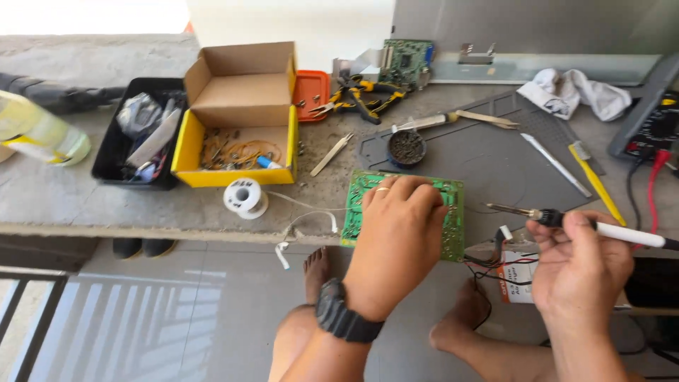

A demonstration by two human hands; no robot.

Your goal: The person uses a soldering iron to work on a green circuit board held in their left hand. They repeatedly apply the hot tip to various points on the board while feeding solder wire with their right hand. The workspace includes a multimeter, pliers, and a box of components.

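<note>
Green fibreglass fills the grip: the left hand (397, 233) lies palm-down on the circuit board (453, 226), fingers curled over its far edge and clamped on it, pinning it at the near lip of the concrete bench (64, 201) where the grey work mat (488, 159) begins. Just right of that hold, the right hand (581, 265) is closed around the white handle of a soldering iron (566, 219), whose dark tip points back toward the board but stands apart from it, touching nothing. Under the right hand a small labelled part with red and black wires (516, 272) hangs off the board's corner.

Beyond the board sits a round tin of tip cleaner (407, 147); left of the grip stands a solder spool (245, 197), its loose wire (308, 216) trailing to the bench edge. Farther out are a yellow cardboard box (237, 120) of small bits, a black tray (138, 131), yellow-handled pliers (361, 95), a second circuit board (405, 62) and a white cloth (574, 92).

As a judgement, the soldering work looks barely under way or between joints: board steadied and iron in hand, yet no solder is held and the tip is off the board.
</note>
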